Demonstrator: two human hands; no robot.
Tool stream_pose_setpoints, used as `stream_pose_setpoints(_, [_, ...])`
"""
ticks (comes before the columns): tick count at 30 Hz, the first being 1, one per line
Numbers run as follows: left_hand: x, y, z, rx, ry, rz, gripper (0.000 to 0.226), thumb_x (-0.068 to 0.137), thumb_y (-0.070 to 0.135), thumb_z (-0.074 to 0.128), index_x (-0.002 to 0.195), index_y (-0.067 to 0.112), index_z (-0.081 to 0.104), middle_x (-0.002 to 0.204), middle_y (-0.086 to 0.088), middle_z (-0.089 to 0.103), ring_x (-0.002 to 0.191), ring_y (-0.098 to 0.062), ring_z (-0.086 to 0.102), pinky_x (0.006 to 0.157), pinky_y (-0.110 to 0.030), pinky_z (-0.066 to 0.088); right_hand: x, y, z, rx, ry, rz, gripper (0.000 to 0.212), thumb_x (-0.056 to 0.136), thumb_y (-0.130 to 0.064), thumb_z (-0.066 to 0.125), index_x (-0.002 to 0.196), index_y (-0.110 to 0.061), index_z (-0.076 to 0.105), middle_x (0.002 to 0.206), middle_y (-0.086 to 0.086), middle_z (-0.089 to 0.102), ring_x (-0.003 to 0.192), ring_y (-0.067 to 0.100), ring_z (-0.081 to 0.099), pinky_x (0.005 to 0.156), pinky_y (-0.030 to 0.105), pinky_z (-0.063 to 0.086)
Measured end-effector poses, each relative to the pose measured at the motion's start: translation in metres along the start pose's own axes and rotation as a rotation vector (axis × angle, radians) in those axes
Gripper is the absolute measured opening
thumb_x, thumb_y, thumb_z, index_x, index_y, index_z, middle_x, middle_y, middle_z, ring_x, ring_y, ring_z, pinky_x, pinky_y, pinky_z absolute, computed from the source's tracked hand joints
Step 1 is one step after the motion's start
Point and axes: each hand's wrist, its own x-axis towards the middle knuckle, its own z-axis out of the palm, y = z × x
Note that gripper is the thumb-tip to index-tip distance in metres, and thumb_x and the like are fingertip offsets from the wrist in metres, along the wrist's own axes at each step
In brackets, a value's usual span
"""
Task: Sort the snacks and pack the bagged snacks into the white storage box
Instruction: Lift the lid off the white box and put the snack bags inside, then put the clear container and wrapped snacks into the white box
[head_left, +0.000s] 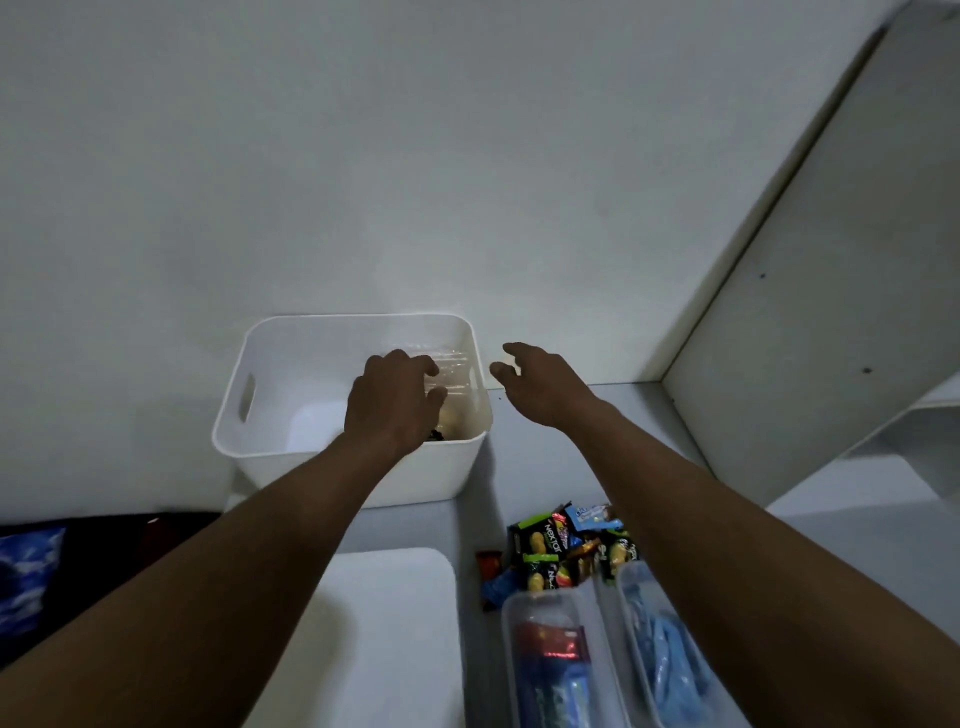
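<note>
Left hand (396, 402) reaches into the white plastic storage box with cut-out handles (260, 415), fingers curled on a clear crinkled snack bag (449, 371) lying against the box's right inner wall; whether they grip it cannot be told. Right hand (540, 387) hovers just outside that wall, fingers spread, empty. Loose green and blue snack packets (561, 545) lie near the person, under the right forearm, beside two clear plastic tubs (524, 613). Nothing blocks the box's mouth.

Storage box (291, 467) against the wall ahead of me, snack packets (561, 551) heaped to its right and nearer, two containers (550, 649) nearest, lid (384, 623) left of them.
</note>
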Motion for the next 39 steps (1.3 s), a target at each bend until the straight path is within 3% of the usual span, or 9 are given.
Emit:
stream_pose_setpoints(8, [-0.115,0.053,0.020,-0.070,0.037,0.006,0.040,0.092,0.037,0.060,0.129,0.023,0.059,0.126,-0.008,0.059,0.117,-0.032,0.052,0.092,-0.043,0.048,-0.109,0.045,0.002,-0.045,-0.044,-0.043,0.059,0.103,-0.039,0.042,0.154,-0.012,0.028,0.154,0.012,0.040,0.142,0.027,0.036,0.111,0.035,0.032])
stream_pose_setpoints(13, [-0.185,0.065,0.053,-0.151,-0.078,-0.051,0.050,0.095,0.036,0.057,0.143,0.022,0.048,0.137,-0.010,0.053,0.124,-0.030,0.050,0.100,-0.043,0.046,-0.170,0.082,0.031,-0.034,-0.115,-0.011,0.061,0.102,-0.036,0.046,0.155,-0.011,0.025,0.154,0.014,0.037,0.142,0.028,0.035,0.114,0.037,0.031])
stream_pose_setpoints(16, [-0.215,0.064,0.071,-0.172,-0.166,-0.099,0.055,0.095,0.035,0.058,0.146,0.022,0.043,0.142,-0.010,0.051,0.130,-0.028,0.048,0.107,-0.039,0.041,-0.197,0.098,0.055,0.008,-0.132,0.019,0.058,0.099,-0.030,0.052,0.150,-0.011,0.034,0.150,0.014,0.043,0.139,0.031,0.040,0.110,0.038,0.038])
stream_pose_setpoints(21, [-0.250,0.068,0.097,-0.194,-0.289,-0.194,0.057,0.094,0.027,0.062,0.146,0.020,0.041,0.134,-0.011,0.060,0.122,-0.027,0.056,0.100,-0.033,0.042,-0.229,0.120,0.088,-0.031,-0.178,0.070,0.069,0.091,-0.015,0.063,0.151,-0.013,0.029,0.154,0.013,0.035,0.139,0.034,0.039,0.109,0.045,0.041])
stream_pose_setpoints(24, [-0.265,0.066,0.111,-0.248,-0.364,-0.271,0.060,0.094,0.023,0.063,0.148,0.018,0.038,0.137,-0.013,0.059,0.121,-0.029,0.059,0.099,-0.035,0.046,-0.239,0.129,0.105,-0.034,-0.186,0.135,0.069,0.085,-0.012,0.064,0.146,-0.019,0.033,0.139,0.016,0.048,0.127,0.037,0.051,0.101,0.047,0.047])
stream_pose_setpoints(28, [-0.270,0.065,0.126,-0.303,-0.422,-0.349,0.048,0.096,0.026,0.059,0.141,0.014,0.048,0.128,-0.013,0.066,0.109,-0.026,0.065,0.094,-0.032,0.048,-0.246,0.135,0.121,0.005,-0.215,0.195,0.073,0.084,-0.010,0.061,0.149,-0.018,0.028,0.124,0.016,0.056,0.117,0.036,0.056,0.095,0.041,0.050])
stream_pose_setpoints(32, [-0.272,0.070,0.125,-0.354,-0.378,-0.363,0.035,0.093,0.019,0.063,0.128,0.012,0.060,0.119,-0.010,0.070,0.090,-0.018,0.064,0.077,-0.023,0.043,-0.248,0.135,0.120,0.052,-0.142,0.204,0.064,0.082,-0.008,0.065,0.140,-0.012,0.038,0.120,0.011,0.058,0.111,0.031,0.060,0.089,0.038,0.052])
stream_pose_setpoints(36, [-0.271,0.075,0.107,-0.388,-0.298,-0.355,0.033,0.090,0.014,0.064,0.122,0.017,0.066,0.112,-0.009,0.074,0.091,-0.019,0.066,0.079,-0.026,0.047,-0.251,0.129,0.104,0.153,-0.055,0.189,0.037,0.084,-0.006,0.066,0.119,-0.013,0.056,0.110,0.007,0.065,0.100,0.025,0.064,0.081,0.033,0.053])
stream_pose_setpoints(39, [-0.261,0.084,0.091,-0.443,-0.276,-0.354,0.041,0.088,0.013,0.066,0.129,0.019,0.063,0.109,-0.008,0.074,0.097,-0.024,0.069,0.085,-0.031,0.052,-0.253,0.126,0.082,0.273,-0.007,0.177,0.040,0.084,-0.005,0.071,0.120,-0.016,0.058,0.103,-0.001,0.066,0.092,0.015,0.061,0.075,0.023,0.048])
